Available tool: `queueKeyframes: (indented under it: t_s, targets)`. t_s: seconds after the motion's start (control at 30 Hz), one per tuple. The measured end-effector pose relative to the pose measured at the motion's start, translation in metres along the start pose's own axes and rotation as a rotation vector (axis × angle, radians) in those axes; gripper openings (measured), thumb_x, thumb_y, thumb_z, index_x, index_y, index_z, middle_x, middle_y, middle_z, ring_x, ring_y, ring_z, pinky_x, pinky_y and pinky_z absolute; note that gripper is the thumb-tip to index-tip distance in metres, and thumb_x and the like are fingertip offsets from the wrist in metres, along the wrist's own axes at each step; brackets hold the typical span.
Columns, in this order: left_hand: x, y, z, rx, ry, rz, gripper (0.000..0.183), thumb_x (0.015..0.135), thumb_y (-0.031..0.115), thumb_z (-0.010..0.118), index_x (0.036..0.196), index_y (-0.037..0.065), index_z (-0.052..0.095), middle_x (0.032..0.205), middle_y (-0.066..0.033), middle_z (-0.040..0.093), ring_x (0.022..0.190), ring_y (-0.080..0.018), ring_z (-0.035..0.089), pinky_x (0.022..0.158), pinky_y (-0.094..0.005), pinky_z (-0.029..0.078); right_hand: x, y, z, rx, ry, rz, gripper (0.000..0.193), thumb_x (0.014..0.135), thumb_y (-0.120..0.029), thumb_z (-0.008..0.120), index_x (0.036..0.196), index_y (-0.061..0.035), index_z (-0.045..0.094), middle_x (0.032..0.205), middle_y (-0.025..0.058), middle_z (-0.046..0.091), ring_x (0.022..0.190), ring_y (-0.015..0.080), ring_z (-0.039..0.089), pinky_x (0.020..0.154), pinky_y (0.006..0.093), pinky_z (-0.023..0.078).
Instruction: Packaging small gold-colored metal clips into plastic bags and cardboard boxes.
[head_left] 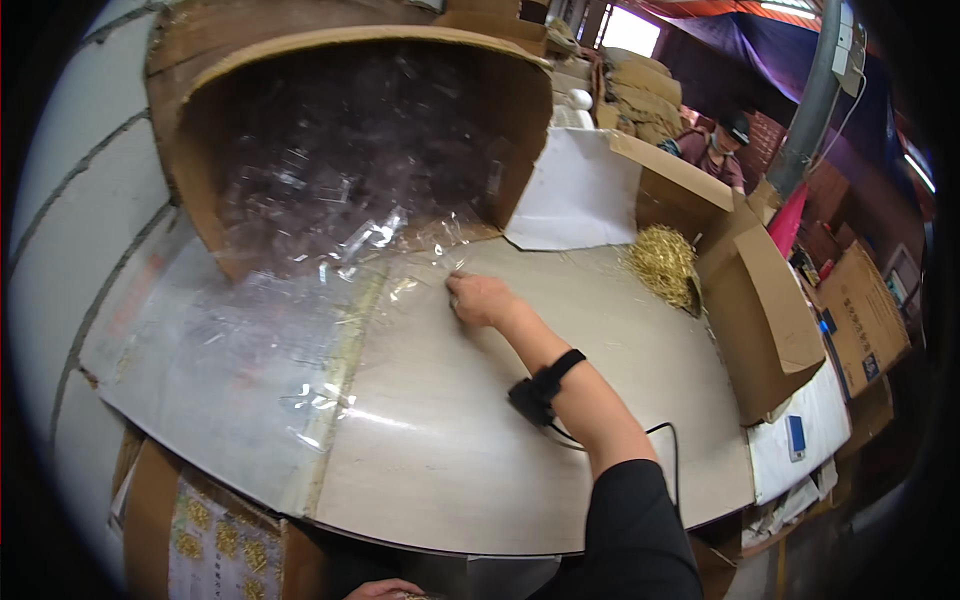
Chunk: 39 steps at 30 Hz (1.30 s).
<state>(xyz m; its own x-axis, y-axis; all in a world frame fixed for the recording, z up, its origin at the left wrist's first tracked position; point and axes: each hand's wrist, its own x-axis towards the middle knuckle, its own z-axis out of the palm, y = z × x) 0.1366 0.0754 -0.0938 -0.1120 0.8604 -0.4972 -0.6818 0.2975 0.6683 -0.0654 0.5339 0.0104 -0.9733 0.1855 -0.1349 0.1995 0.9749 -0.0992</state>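
My right hand [480, 300] reaches out over the middle of the pale tabletop [450, 440], fingers bent together. Right at its fingertips lies a small clear plastic piece [443, 240], bag-like and crinkled; whether it is gripped I cannot tell. Many more such clear pieces [350, 190] fill a large cardboard box [185, 150] lying on its side, and spill out of its mouth. Only part of my left hand [380, 588] shows at the bottom edge. Its fingers curl around something small with a shiny bit, mostly cut off by the frame.
A heap of small gold-coloured pieces [662, 262] lies against cardboard walls [765, 300] at the far right. A black wrist strap with a cable [540, 395] trails from my right arm. Below left, an open carton [155, 510] holds gold-filled packs. Another person [715, 155] sits beyond.
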Motion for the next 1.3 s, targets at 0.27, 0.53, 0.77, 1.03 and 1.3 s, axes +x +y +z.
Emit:
queueKeyframes:
  t_s: [0.27,0.53,0.77,1.03,1.3]
  targets:
    - [0.012,0.004,-0.022,-0.205,-0.105,-0.141,0.036,0.093,0.029,0.055,0.118,0.005,0.051,0.103,-0.005,0.06,0.094,-0.0138,0.058,0.081,-0.0297,0.048,-0.081,0.151,-0.011,0.421,0.418,0.137,0.044,0.077,-0.006,0.051,0.121,-0.0075,0.058,0.113,0.0198,0.062,0.106,0.0332,0.058,0.093,0.0395,0.045]
    - [0.03,-0.024,-0.04,-0.089,-0.246,-0.098,0.041,0.093,0.034,0.055,0.121,0.005,0.05,0.105,-0.0052,0.059,0.099,-0.0144,0.056,0.085,-0.0315,0.045,-0.022,0.251,-0.008,0.274,0.185,0.486,0.065,0.091,-0.043,0.041,0.146,-0.0149,0.02,0.152,0.0163,0.014,0.138,0.0325,0.021,0.113,0.0383,0.021]
    - [0.017,0.014,0.012,-0.358,-0.092,-0.072,0.032,0.094,0.025,0.05,0.114,0.0,0.052,0.098,-0.0109,0.063,0.089,-0.0203,0.063,0.077,-0.0345,0.051,-0.082,0.141,0.0,0.015,-0.018,0.206,0.068,0.092,-0.053,0.038,0.146,-0.0155,0.022,0.15,0.019,0.018,0.137,0.0381,0.02,0.113,0.0406,0.02]
    - [0.037,-0.041,-0.023,-0.43,-0.219,-0.054,0.035,0.097,0.014,0.042,0.125,-0.008,0.042,0.117,-0.0218,0.055,0.107,-0.0309,0.058,0.087,-0.0496,0.051,-0.15,0.016,0.013,0.066,-0.018,0.014,0.061,0.094,-0.047,0.032,0.144,-0.0131,0.026,0.151,0.0166,0.019,0.138,0.0399,0.016,0.113,0.045,0.017]
    - [0.035,-0.056,0.002,-0.238,0.037,0.105,0.031,0.099,0.02,0.04,0.117,-0.003,0.051,0.102,-0.0154,0.062,0.091,-0.0267,0.065,0.072,-0.0438,0.058,-0.257,-0.064,0.046,0.106,0.095,-0.151,0.053,0.093,-0.03,0.043,0.141,-0.0095,0.031,0.149,0.016,0.024,0.137,0.0359,0.021,0.112,0.0386,0.025]
